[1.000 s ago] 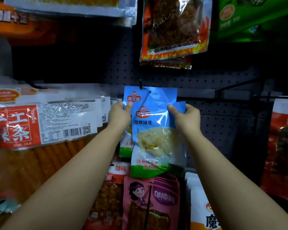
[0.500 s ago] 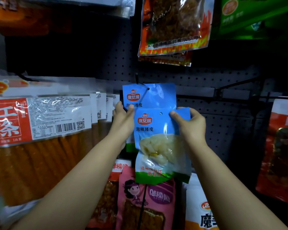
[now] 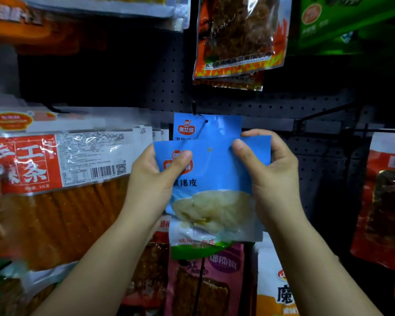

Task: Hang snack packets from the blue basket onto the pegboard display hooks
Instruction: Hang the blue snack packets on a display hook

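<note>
both hands now pinch the top corners of the blue pork-skin packet (image 3: 211, 179), left hand (image 3: 155, 176) and right hand (image 3: 269, 172), lower than before, its hole still below the hook (image 3: 200, 118) where one matching packet (image 3: 205, 126) already hangs.

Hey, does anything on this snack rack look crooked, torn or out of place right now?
Nothing looks damaged. The blue packet held by the left hand and right hand is slightly tilted, simply not hooked yet; another blue packet hangs behind it.

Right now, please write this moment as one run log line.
step: hanging | left hand: grips blue packet | right hand: grips it | hook: not threaded
</note>
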